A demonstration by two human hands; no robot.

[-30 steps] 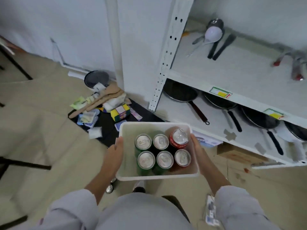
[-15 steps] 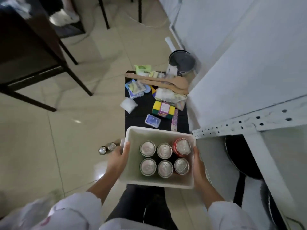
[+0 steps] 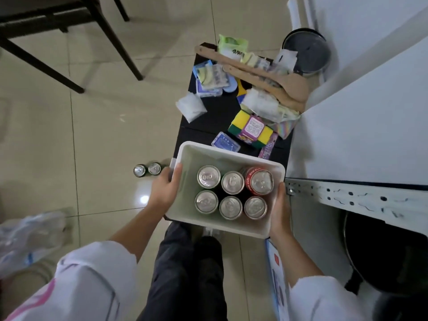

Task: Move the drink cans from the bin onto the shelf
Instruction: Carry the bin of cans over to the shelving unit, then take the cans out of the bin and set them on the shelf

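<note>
I hold a white plastic bin (image 3: 190, 156) in front of me, above my legs. My left hand (image 3: 165, 189) grips its left wall and my right hand (image 3: 279, 212) grips its right wall. Several drink cans stand upright inside in two rows; one in the back right corner is a red can (image 3: 258, 183), the others show silver tops, such as a green-sided can (image 3: 208, 176). The white metal shelf (image 3: 356, 200) lies to my right, its perforated upright post running beside the bin.
Two more cans (image 3: 147, 169) stand on the tiled floor left of the bin. A black mat (image 3: 215, 117) ahead holds sponges, packets and wooden spatulas (image 3: 273, 79). A dark pot (image 3: 306, 53) sits by the wall. Black table legs (image 3: 113, 40) at upper left; a plastic bag (image 3: 27, 235) at left.
My view has swung from the shelf down to the floor and closed in a little; the bin and cans stay in both hands, held the same way.
</note>
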